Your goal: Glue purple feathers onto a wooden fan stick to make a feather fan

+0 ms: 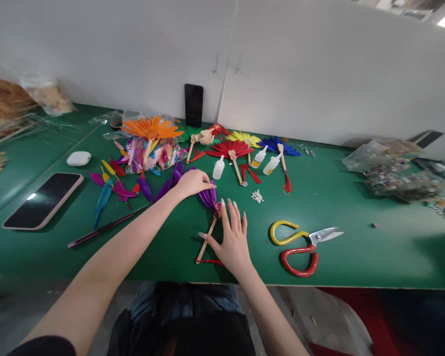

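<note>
My left hand (193, 183) reaches over the table, its thumb and fingertips closed on the upper part of a purple feather (208, 199). Below, that feather meets the head of a small fan whose wooden handle (206, 242) slants toward me, with a red tassel (212, 261) at its lower end. Spread out flat, my right hand (235, 242) rests beside the fan head, thumb across the handle. Its fingers partly hide the fan head. More purple feathers (163, 189) lie left of and partly behind my left hand.
Orange (153, 128), red (230, 149), yellow (244, 139) and blue feather fans (280, 146) lie behind. Three glue bottles (218, 168), white beads (257, 196) and scissors (313, 242) are nearby. Loose feathers, a phone (43, 201) and tweezers (106, 227) lie left; bagged beads (393, 170) right.
</note>
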`<state>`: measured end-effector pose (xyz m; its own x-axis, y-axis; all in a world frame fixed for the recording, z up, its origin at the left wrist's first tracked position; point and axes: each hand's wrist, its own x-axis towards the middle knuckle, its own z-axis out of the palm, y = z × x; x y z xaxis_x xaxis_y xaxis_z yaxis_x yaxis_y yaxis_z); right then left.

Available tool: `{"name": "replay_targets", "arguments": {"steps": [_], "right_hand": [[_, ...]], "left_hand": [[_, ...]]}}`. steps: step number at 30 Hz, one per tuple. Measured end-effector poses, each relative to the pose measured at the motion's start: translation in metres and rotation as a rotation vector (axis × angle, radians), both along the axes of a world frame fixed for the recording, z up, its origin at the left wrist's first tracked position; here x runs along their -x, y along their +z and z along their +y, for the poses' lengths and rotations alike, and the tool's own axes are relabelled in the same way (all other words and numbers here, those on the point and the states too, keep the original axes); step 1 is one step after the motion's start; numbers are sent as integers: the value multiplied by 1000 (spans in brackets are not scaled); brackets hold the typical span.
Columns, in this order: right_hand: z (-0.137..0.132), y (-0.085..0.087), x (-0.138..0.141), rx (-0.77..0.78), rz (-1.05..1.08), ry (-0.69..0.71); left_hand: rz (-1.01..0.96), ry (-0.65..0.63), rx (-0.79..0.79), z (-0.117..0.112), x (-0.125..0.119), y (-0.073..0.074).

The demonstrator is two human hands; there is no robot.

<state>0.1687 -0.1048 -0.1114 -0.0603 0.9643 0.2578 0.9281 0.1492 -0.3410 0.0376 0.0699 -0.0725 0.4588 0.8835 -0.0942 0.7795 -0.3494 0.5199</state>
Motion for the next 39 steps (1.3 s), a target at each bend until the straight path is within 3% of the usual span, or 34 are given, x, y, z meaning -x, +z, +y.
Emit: {"name": "replay_targets", "arguments": {"steps": [7, 23, 39], "right_hand": [[0, 1, 0, 0, 4, 2], [-1, 1, -1, 5, -46, 25], [-1, 1, -1, 0, -38, 24]], "left_hand": [[-41, 3, 84, 5, -1, -2], [-386, -9, 360, 11, 13, -10], [-392, -28, 359, 12, 15, -12]]}}
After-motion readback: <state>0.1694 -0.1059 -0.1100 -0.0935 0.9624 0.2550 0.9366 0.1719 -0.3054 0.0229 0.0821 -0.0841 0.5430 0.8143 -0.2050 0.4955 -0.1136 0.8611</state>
